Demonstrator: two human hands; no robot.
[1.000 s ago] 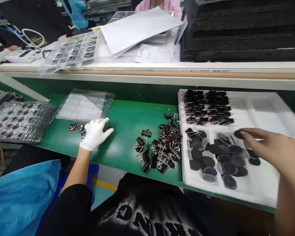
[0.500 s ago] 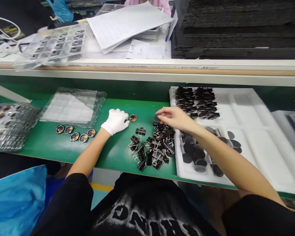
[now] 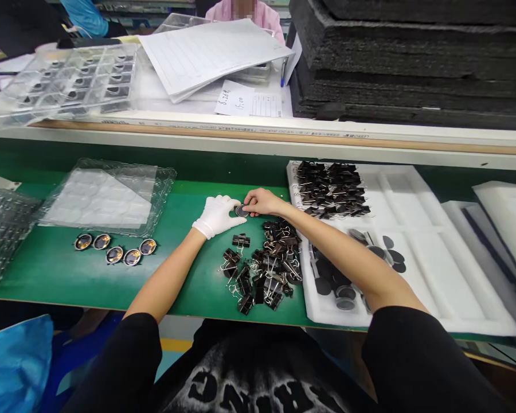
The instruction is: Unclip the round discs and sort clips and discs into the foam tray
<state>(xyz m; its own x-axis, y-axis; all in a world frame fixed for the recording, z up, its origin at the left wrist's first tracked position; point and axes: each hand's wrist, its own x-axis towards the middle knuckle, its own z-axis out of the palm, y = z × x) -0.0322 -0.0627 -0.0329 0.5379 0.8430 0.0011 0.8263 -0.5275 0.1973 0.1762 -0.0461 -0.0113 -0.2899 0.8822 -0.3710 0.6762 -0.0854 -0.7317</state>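
My left hand (image 3: 217,215), in a white glove, has its thumb and fingers curled about the left edge of a small round piece on the green bench. A dark disc (image 3: 241,211) covers that piece, so its printed face is hidden. From the right, the fingers of my bare right hand (image 3: 261,202) pinch the disc's edge. Just below my hands lies one black binder clip (image 3: 241,240), beside a heap of binder clips (image 3: 269,264). Several round pieces with dark and gold faces (image 3: 132,256) rest to the left of my left forearm.
A white foam tray (image 3: 445,246) at right holds rows of binder clips (image 3: 333,189) and loose dark discs (image 3: 344,292). Clear plastic trays (image 3: 107,195) lie at left. Behind is a shelf edge (image 3: 241,143) with papers and black foam sheets (image 3: 404,74). A person in pink sits beyond.
My right hand has moved left with the dark disc, from above the clip heap to my left hand. The disc now covers the round piece there. The view has shifted slightly.
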